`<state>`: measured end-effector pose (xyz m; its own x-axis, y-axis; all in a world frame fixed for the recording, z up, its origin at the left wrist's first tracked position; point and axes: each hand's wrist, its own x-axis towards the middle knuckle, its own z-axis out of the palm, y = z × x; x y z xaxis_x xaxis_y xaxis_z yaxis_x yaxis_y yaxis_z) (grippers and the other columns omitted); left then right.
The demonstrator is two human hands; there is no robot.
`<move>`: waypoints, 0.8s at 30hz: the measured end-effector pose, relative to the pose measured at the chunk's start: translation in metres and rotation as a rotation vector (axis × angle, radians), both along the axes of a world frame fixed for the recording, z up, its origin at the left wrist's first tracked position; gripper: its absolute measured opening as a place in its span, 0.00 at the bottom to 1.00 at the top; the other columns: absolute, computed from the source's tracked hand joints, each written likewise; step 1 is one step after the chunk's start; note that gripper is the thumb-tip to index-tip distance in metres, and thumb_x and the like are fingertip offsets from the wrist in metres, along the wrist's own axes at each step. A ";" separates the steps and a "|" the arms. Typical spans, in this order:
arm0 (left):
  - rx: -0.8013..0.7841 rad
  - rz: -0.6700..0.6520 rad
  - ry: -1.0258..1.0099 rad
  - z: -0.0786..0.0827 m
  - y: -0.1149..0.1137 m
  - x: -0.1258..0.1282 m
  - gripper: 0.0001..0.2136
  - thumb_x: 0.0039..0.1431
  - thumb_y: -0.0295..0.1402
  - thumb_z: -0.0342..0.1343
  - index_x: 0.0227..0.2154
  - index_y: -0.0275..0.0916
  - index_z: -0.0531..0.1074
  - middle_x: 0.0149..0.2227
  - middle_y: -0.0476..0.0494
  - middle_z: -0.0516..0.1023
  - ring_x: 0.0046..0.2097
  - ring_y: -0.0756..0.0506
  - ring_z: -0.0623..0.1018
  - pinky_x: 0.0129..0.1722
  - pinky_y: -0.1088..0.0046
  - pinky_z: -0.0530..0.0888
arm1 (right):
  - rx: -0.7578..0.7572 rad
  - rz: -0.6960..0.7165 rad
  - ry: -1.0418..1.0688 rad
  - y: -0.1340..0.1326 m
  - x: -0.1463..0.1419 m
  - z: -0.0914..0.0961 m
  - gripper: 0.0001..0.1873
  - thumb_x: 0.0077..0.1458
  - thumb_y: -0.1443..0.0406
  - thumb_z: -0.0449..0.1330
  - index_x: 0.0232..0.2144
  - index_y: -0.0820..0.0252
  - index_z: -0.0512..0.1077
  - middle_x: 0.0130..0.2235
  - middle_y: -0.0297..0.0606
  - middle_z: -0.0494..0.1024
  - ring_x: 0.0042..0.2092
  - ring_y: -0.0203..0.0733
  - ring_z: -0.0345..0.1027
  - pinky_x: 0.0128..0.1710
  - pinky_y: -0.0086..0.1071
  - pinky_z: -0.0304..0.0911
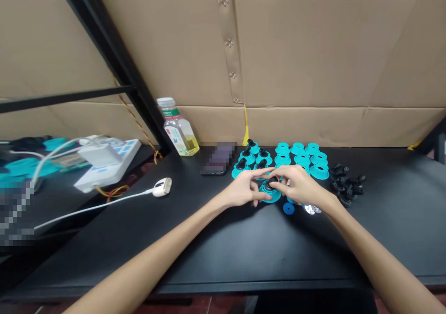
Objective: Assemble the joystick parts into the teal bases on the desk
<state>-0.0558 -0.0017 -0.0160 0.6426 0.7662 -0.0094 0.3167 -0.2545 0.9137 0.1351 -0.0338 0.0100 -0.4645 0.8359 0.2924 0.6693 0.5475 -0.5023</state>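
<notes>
My left hand point(242, 188) grips the side of a turquoise flanged plastic ring point(271, 198), its thumb and fingers about the rim. A black plastic fitting point(270, 183) sits at the middle of that ring, pinched by the fingers of my right hand point(299, 185), which hide part of it. Just behind, several turquoise bases point(240, 169) carry black fittings. Further right stand rows of bare turquoise rings point(318, 171). A heap of loose black fittings point(346, 186) lies beyond my right wrist. Below my right hand are a blue disc point(288, 208) and shiny silver discs point(310, 209).
On the black table point(226, 249), a dark phone point(219, 158) and a bottle of yellow liquid point(179, 130) stand by the cardboard wall point(303, 49). A white cabled device point(162, 187) lies left, near a power strip point(108, 165).
</notes>
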 end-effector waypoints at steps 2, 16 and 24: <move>0.037 0.077 -0.017 -0.004 -0.002 0.003 0.40 0.43 0.35 0.68 0.61 0.41 0.60 0.43 0.40 0.77 0.18 0.56 0.70 0.19 0.78 0.67 | 0.040 -0.015 -0.013 0.001 -0.002 -0.002 0.05 0.55 0.68 0.60 0.29 0.63 0.75 0.25 0.34 0.73 0.25 0.31 0.60 0.28 0.27 0.52; -0.027 -0.046 -0.082 -0.003 0.003 -0.003 0.42 0.45 0.33 0.66 0.63 0.45 0.54 0.58 0.27 0.67 0.21 0.55 0.75 0.21 0.77 0.71 | 0.045 -0.053 -0.019 0.002 -0.005 -0.004 0.08 0.55 0.64 0.60 0.28 0.63 0.74 0.23 0.33 0.72 0.26 0.32 0.61 0.27 0.27 0.50; 0.031 0.016 -0.087 -0.005 -0.001 0.000 0.44 0.46 0.30 0.65 0.64 0.48 0.51 0.54 0.35 0.70 0.20 0.58 0.72 0.20 0.79 0.69 | 0.084 -0.076 -0.034 0.001 -0.008 -0.006 0.10 0.55 0.64 0.60 0.24 0.63 0.70 0.23 0.33 0.71 0.25 0.32 0.59 0.26 0.27 0.48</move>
